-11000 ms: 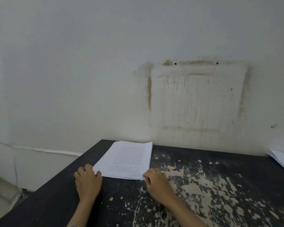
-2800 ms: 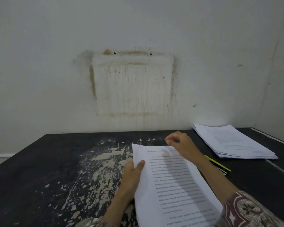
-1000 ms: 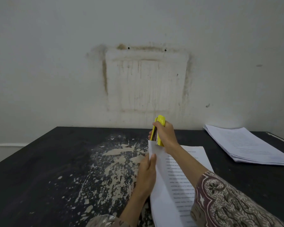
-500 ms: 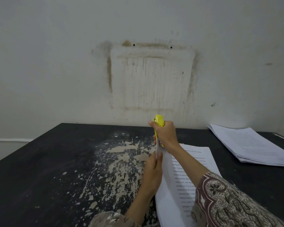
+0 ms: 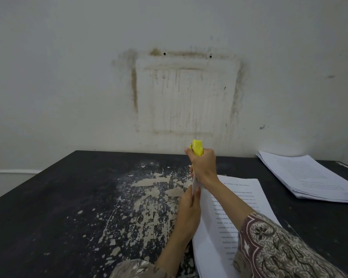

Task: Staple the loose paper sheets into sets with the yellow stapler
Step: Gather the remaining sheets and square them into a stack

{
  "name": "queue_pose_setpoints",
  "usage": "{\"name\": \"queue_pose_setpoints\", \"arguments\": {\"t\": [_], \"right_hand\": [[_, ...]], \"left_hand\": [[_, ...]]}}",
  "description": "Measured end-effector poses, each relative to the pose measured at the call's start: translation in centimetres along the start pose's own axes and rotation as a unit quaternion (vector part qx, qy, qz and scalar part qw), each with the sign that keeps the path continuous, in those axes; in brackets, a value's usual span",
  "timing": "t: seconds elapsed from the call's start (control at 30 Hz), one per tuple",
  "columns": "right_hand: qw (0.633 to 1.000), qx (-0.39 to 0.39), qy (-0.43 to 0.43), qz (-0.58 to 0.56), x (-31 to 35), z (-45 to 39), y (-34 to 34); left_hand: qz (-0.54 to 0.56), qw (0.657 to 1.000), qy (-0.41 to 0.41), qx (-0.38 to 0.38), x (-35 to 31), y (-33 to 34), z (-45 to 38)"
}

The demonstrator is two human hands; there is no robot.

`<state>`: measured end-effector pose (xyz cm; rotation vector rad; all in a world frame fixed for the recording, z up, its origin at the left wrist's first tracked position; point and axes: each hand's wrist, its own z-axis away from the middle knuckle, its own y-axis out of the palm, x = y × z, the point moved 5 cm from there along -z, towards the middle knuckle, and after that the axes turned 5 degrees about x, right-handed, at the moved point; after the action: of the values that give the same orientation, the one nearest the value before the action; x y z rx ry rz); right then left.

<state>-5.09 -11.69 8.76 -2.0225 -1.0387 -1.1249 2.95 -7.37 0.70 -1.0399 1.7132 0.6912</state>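
A set of printed white sheets (image 5: 237,199) lies on the worn black table (image 5: 68,197), with its left edge lifted. My left hand (image 5: 189,213) pinches that raised left edge between thumb and fingers. My right hand (image 5: 204,165) grips the yellow stapler (image 5: 197,147), which stands almost upright over the set's top left corner. The stapler's lower end and the corner itself are hidden behind my right hand.
A thick stack of loose printed sheets (image 5: 309,177) sits at the table's back right. A stained white wall (image 5: 169,87) rises directly behind the table. The tabletop's paint is flaked off in the middle (image 5: 149,197).
My right hand has closed tighter round the stapler on the corner of the sheets. My left hand has slid slightly up the lifted edge. The view has shifted a little.
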Motion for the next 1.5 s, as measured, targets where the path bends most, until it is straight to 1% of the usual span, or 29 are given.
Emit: {"name": "queue_pose_setpoints", "arguments": {"t": [0.1, 0.2, 0.33, 0.5, 0.6, 0.7, 0.77, 0.9, 1.0, 1.07, 1.17, 1.3, 1.37, 1.43, 1.5], "right_hand": [[1.000, 0.005, -0.003, 0.007, -0.2, -0.1, 0.2], [0.999, 0.028, 0.007, 0.018, -0.3, -0.3, 0.0], [0.997, 0.057, 0.050, 0.023, -0.3, -0.8, -0.8], [0.990, 0.047, 0.120, 0.050, -0.8, -2.4, -4.2], [0.982, 0.054, 0.139, 0.117, -1.8, -2.8, -7.5], [0.957, 0.083, 0.140, 0.242, -3.5, -2.1, -11.0], [0.938, 0.085, 0.135, 0.306, -4.5, -0.9, -13.4], [0.890, 0.085, 0.166, 0.416, -6.4, 1.7, -17.7], [0.846, 0.077, 0.195, 0.490, -7.5, 3.4, -19.7], [0.825, 0.075, 0.211, 0.519, -8.0, 4.3, -20.2], [0.810, 0.069, 0.228, 0.536, -8.7, 5.4, -20.5], [0.811, 0.045, 0.218, 0.540, -8.7, 5.8, -20.4], [0.805, 0.034, 0.214, 0.552, -8.6, 5.9, -20.4], [0.791, 0.018, 0.196, 0.580, -8.0, 6.0, -20.3], [0.782, -0.002, 0.149, 0.605, -7.1, 5.9, -20.0]], "left_hand": [[-0.005, 1.000, -0.005, -0.001, 0.1, 0.0, 0.0], [0.000, 1.000, -0.011, -0.005, 0.2, -0.3, -0.1], [-0.004, 1.000, -0.027, 0.004, 0.3, -0.4, 0.0], [-0.010, 1.000, -0.021, -0.007, 0.2, -0.8, -0.1], [-0.034, 0.999, -0.007, -0.035, 0.1, -1.4, -0.2], [-0.048, 0.998, -0.008, -0.046, 0.0, -1.8, -0.3], [-0.049, 0.998, -0.012, -0.047, 0.0, -1.8, -0.2], [-0.053, 0.997, -0.016, -0.049, 0.0, -1.6, -0.1], [-0.059, 0.997, -0.025, -0.053, 0.1, -1.7, 0.0], [-0.055, 0.997, -0.025, -0.052, 0.1, -1.7, 0.0], [-0.046, 0.998, -0.018, -0.048, -0.2, -1.6, 0.1], [-0.056, 0.997, -0.016, -0.045, -0.7, -1.3, 0.3], [-0.073, 0.996, -0.009, -0.045, -0.9, -1.1, 0.3], [-0.096, 0.994, -0.003, -0.043, -1.0, -1.0, 0.3], [-0.123, 0.992, 0.009, -0.039, -1.3, -0.9, 0.2]]}}
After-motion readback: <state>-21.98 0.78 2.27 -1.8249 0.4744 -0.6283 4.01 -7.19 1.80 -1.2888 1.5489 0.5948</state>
